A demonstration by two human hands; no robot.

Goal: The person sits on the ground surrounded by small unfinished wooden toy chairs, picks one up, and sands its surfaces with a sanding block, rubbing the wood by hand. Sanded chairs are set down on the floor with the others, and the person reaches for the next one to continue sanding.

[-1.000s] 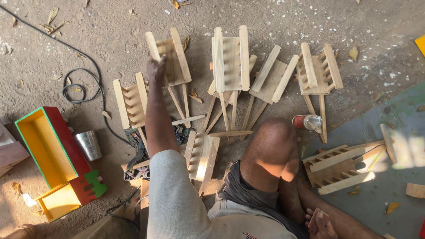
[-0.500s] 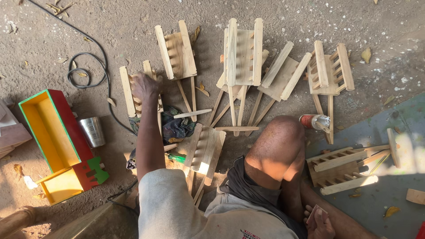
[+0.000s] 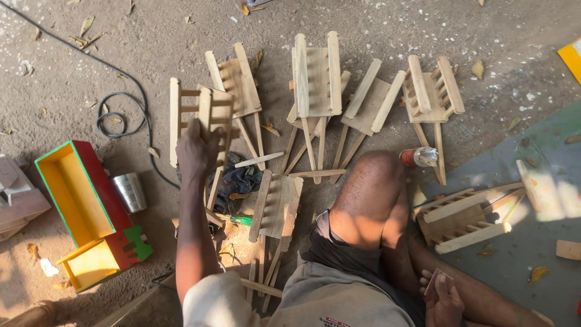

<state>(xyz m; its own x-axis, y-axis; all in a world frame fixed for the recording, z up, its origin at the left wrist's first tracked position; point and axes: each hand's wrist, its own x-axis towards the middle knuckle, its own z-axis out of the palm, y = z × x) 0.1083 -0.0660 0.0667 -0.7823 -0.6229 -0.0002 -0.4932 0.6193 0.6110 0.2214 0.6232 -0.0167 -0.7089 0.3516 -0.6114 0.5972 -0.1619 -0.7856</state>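
Left hand [image 3: 196, 151] is now sitting lower, gripping wooden frame [image 3: 200, 121] mid-left; right hand [image 3: 443, 297], bottom right, is resting loosely open, partly cropped.

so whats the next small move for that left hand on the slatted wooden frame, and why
Probably close the left hand fully on the slatted wooden frame and lift it slightly. The hand lies over the frame's lower end, and the frame overlaps a neighbouring frame, so dragging it could disturb that one.
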